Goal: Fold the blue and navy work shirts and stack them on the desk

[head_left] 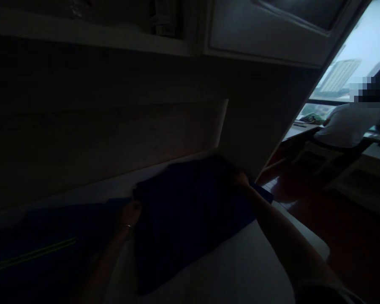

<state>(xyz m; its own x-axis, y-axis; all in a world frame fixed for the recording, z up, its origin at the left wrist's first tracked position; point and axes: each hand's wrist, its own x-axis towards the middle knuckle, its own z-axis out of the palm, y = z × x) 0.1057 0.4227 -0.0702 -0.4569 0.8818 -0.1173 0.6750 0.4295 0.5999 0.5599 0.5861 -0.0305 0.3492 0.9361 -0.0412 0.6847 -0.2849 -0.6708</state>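
A dark blue garment (190, 219) lies spread over a white surface, in dim light that hides its folds. My left hand (131, 213) is closed at its left edge, with a thin bracelet on the wrist. Reaching across its right part, my right hand (241, 179) is closed on the cloth near the far right corner; the fingertips are lost in shadow. A flap of blue cloth sticks out beyond that hand. To the left lies another blue garment (91, 219) with yellow-green stripes (34, 254).
Behind the white surface (237, 261) stands a dark panel (145, 135). A shelf (114, 38) with a container (163, 19) and a cabinet door (262, 38) hang overhead. On the right, a person in a white top (345, 124) sits by a window above a reddish floor (351, 223).
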